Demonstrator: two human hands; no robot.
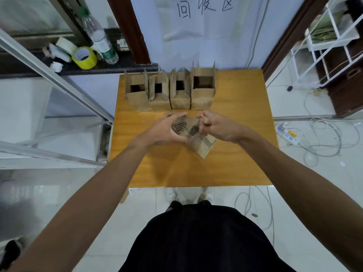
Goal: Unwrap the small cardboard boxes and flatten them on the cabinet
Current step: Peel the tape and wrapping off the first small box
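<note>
I hold a small brown cardboard box (200,143) with dark printed marks above the middle of the wooden cabinet top (235,154). My left hand (165,130) grips its left side, fingers curled over the top edge. My right hand (216,125) pinches a flap at the box's upper right. Several more small cardboard boxes (170,91) stand upright in a row at the back of the cabinet, their top flaps open. My hands hide much of the held box.
A dark ledge at the back left carries a yellow tape roll (84,57), a white tape roll (65,45) and a plastic bottle (100,39). White cables and a power strip (287,133) lie on the tiled floor at the right. A white rack (330,36) stands far right.
</note>
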